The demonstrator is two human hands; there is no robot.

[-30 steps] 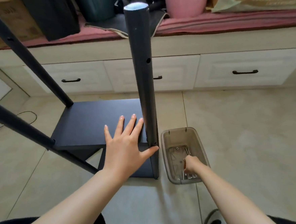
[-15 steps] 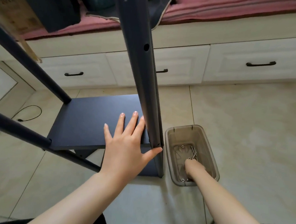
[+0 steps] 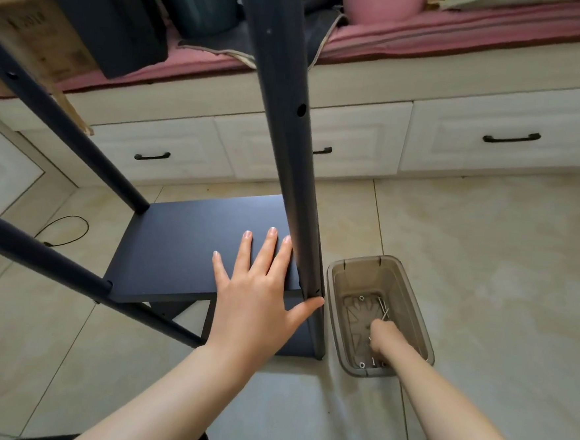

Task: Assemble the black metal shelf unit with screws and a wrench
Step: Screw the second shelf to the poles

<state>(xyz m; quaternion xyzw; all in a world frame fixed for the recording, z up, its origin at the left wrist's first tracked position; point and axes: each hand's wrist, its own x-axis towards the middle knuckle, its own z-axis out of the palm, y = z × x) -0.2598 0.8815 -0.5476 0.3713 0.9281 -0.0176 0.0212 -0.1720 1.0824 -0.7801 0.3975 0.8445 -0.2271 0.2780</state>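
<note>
At the far left, two black poles (image 3: 38,260) of the shelf unit cross the view at a slant, and both meet the black shelf board (image 3: 190,247) at its left corners. A thin black cable (image 3: 64,231) lies on the floor tiles near them.

Your left hand (image 3: 259,296) lies flat on the right part of the shelf board, palm down, with the fingers (image 3: 266,249) straight and spread wide. The fingertips point away from you, and your thumb reaches to the right and touches the foot of the near upright pole (image 3: 287,144), just where this pole joins the board. The pole stands directly beside your index finger and rises up past the top of the view; it has a round hole on its side.

To the right of the pole, touching or almost touching the shelf unit, a clear brownish plastic bin (image 3: 425,332) stands on the floor. Your right hand (image 3: 385,336) is down inside it, at the bottom. Its fingers are curled downward among the loose screws (image 3: 383,309) and nuts, but I cannot tell if they already hold one. Some long screws lie just beyond the knuckles, and one nut (image 3: 362,364) lies nearer to you by the wrist.

Behind everything, a low cabinet with white drawers (image 3: 493,141) runs across.
</note>
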